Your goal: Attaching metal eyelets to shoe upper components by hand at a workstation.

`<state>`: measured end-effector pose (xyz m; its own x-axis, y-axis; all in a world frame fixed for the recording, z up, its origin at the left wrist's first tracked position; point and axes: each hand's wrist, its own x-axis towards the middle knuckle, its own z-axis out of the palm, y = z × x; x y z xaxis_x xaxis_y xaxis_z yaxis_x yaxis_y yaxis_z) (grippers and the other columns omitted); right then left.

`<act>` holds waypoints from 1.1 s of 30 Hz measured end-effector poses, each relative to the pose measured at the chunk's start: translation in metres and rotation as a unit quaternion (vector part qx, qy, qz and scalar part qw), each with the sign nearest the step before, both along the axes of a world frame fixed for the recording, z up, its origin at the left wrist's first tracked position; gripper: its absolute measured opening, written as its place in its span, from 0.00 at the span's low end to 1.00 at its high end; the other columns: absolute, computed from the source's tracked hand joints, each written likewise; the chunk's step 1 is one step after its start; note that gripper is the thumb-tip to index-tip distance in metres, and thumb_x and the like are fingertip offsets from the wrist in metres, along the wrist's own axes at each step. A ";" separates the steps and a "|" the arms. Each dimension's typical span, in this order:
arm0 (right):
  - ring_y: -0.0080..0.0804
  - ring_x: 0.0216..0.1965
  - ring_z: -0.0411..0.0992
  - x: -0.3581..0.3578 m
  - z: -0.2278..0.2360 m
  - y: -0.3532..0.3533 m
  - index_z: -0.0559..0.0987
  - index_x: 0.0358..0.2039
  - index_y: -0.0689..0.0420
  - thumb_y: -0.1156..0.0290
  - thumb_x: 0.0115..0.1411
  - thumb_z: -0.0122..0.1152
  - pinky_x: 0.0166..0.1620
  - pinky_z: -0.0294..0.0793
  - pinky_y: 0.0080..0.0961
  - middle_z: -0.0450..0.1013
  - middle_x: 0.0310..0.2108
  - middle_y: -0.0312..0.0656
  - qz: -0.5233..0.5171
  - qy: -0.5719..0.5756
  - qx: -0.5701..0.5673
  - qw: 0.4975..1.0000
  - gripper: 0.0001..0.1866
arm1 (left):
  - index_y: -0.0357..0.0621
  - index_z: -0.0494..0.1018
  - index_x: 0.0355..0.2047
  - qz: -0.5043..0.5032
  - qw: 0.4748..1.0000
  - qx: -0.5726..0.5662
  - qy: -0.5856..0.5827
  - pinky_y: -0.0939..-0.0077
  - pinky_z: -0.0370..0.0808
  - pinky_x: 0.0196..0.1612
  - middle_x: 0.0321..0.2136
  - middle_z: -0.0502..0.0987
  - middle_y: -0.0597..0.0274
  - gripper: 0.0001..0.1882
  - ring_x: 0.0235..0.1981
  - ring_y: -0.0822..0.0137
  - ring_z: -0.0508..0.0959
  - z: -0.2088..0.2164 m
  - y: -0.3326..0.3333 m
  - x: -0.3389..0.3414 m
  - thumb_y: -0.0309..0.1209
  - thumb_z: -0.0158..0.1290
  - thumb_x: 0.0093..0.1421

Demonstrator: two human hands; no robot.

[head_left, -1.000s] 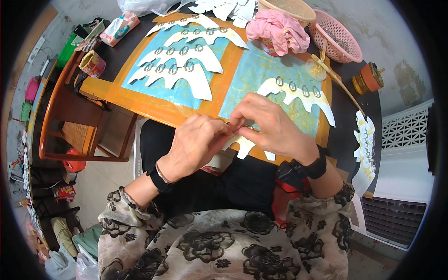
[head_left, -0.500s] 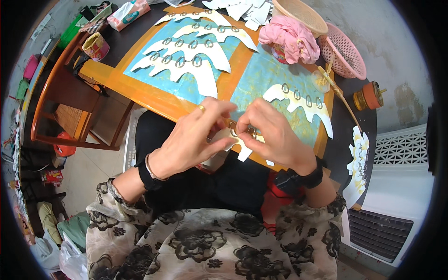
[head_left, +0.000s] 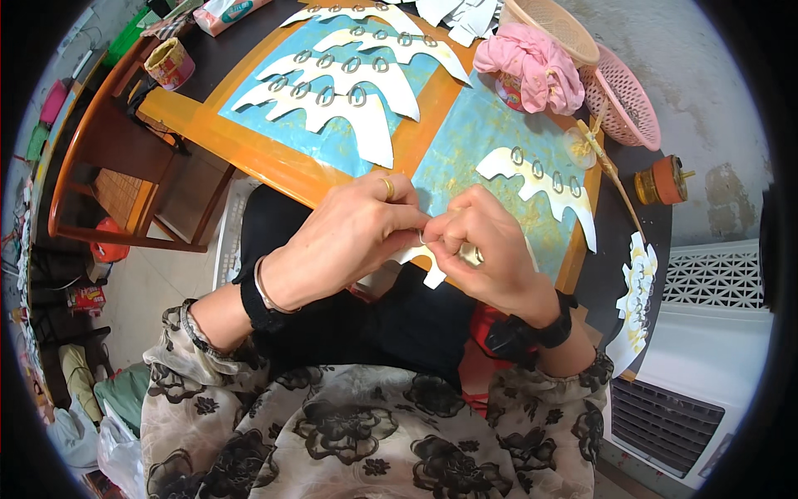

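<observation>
I see both hands' fingers (head_left: 416, 223) pinching a white cutout piece (head_left: 432, 274) between them, near the desk (head_left: 274, 158) edge, for steadiness.

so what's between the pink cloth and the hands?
In the head view, a white scalloped paper cutout with wire rings lies on the blue-and-gold sheet between the pink cloth and the hands.

- At your far left on the worktop lies a flat rectangular packet (head_left: 226, 12), white with pink and teal print.
- Nearer you stands a round labelled tin (head_left: 170, 63), red and cream.
</observation>
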<state>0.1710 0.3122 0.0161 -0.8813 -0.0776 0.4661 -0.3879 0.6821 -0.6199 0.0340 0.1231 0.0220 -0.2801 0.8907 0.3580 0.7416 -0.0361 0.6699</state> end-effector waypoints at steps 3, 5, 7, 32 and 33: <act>0.40 0.36 0.72 0.001 0.001 -0.001 0.74 0.31 0.54 0.82 0.53 0.71 0.38 0.72 0.34 0.71 0.34 0.39 -0.004 -0.004 -0.038 0.999 0.13 | 0.44 0.85 0.37 0.001 1.000 -0.010 -0.009 0.60 0.77 0.45 0.35 0.80 0.61 0.07 0.40 0.54 0.79 0.000 -0.002 0.000 0.26 0.67 0.56; 0.39 0.37 0.73 0.001 0.001 0.000 0.73 0.29 0.54 0.82 0.53 0.71 0.40 0.72 0.34 0.72 0.34 0.38 0.004 -0.004 -0.021 1.000 0.14 | 0.45 0.85 0.36 0.004 1.000 0.003 0.004 0.61 0.77 0.43 0.35 0.80 0.64 0.07 0.40 0.56 0.79 -0.001 -0.002 0.001 0.27 0.67 0.56; 0.40 0.38 0.73 0.001 0.006 0.000 0.74 0.30 0.54 0.81 0.52 0.72 0.42 0.72 0.34 0.72 0.33 0.38 -0.007 -0.027 -0.015 0.999 0.13 | 0.47 0.85 0.35 0.011 1.000 0.004 0.023 0.62 0.76 0.42 0.35 0.80 0.66 0.07 0.39 0.57 0.79 -0.003 -0.003 0.001 0.27 0.67 0.55; 0.40 0.48 0.68 -0.012 0.008 0.002 0.81 0.34 0.57 0.77 0.55 0.71 0.53 0.70 0.35 0.75 0.36 0.36 -0.068 -0.072 0.042 0.994 0.07 | 0.48 0.83 0.42 0.045 0.952 0.073 0.293 0.66 0.70 0.43 0.41 0.78 0.71 0.19 0.45 0.63 0.78 -0.018 -0.011 0.019 0.30 0.64 0.46; 0.40 0.48 0.68 -0.012 0.008 0.002 0.81 0.34 0.57 0.77 0.55 0.71 0.53 0.70 0.35 0.75 0.36 0.36 -0.069 -0.073 0.041 0.994 0.07 | 0.48 0.83 0.42 0.044 0.952 0.072 0.293 0.66 0.70 0.43 0.41 0.78 0.71 0.19 0.45 0.63 0.78 -0.019 -0.012 0.019 0.30 0.64 0.46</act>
